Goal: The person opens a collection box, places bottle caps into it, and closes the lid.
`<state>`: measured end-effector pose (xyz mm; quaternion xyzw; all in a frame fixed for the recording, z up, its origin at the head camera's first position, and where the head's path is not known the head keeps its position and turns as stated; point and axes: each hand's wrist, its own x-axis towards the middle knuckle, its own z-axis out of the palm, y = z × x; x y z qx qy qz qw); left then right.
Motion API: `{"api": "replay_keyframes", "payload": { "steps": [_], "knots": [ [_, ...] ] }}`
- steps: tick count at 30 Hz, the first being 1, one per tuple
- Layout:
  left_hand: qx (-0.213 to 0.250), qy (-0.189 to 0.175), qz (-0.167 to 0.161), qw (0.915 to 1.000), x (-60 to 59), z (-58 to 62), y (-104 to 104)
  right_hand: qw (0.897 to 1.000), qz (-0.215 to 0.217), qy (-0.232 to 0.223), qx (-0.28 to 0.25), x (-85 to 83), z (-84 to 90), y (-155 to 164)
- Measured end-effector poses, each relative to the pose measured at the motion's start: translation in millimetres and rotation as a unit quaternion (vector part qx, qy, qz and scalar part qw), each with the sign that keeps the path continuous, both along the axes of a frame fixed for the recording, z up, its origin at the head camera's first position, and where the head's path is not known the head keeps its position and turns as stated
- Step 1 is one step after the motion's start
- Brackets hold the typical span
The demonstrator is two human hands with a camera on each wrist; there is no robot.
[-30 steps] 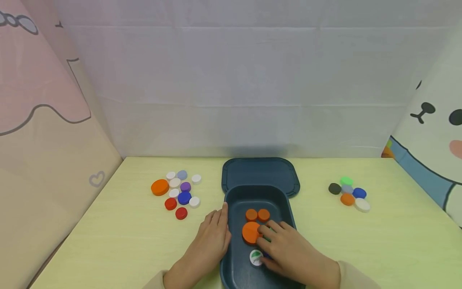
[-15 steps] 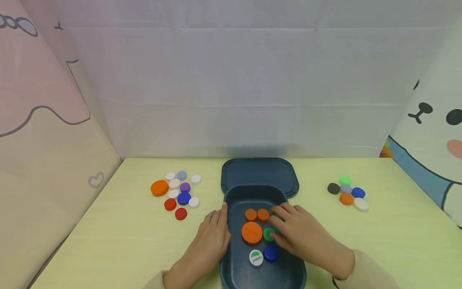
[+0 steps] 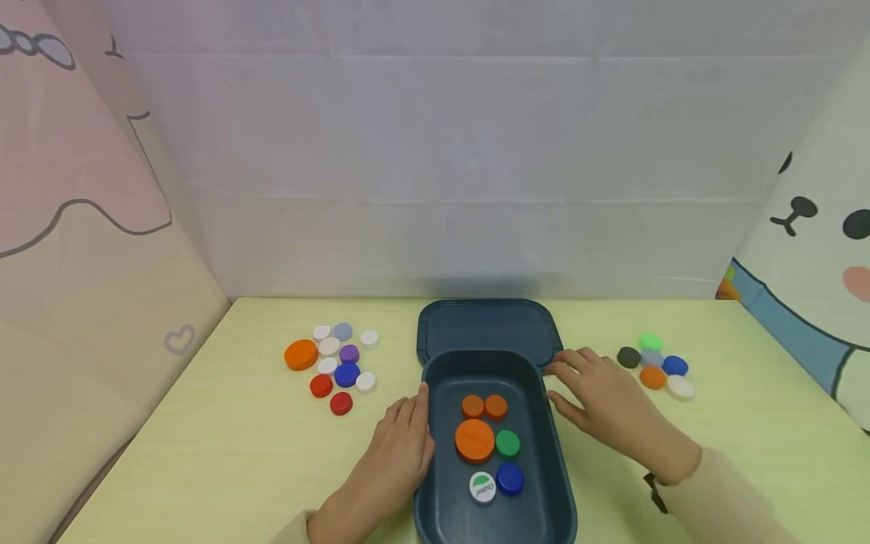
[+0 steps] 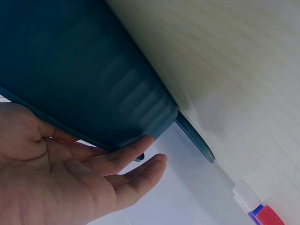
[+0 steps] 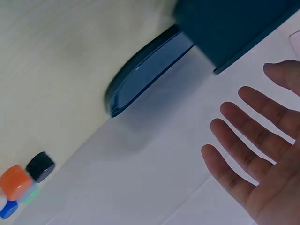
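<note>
While left hand steadies bin | right hand hovers, fingers spread

Near end of the bin cut off by the head view's lower edge, lid partly hidden behind the bin, print on the white cap too small to read, both forearms cropped

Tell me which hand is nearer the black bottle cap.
Right. The right hand lies just left of the black bottle cap; the left hand rests across the dark blue plastic box.
</note>
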<state>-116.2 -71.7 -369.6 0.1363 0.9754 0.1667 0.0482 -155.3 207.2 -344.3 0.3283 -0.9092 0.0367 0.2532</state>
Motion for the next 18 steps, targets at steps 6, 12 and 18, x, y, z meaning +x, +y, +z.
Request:
{"api": "replay_keyframes", "payload": {
  "steps": [6, 12, 18],
  "knots": [
    [-0.001, 0.002, 0.002, 1.0000, -0.2, -0.6, 0.2, 1.000, -0.006, 0.022, -0.017, -13.9, -4.3, 23.8],
    [-0.002, 0.001, 0.002, 1.0000, -0.1, -0.7, 0.4, 0.999, -0.047, 0.001, -0.022, -22.7, -9.3, 44.2],
    [0.000, 0.002, 0.001, 1.0000, -0.8, -0.8, 0.0, 0.993, -0.107, -0.058, -0.011, -28.6, -15.6, 63.3]
  ]
}}
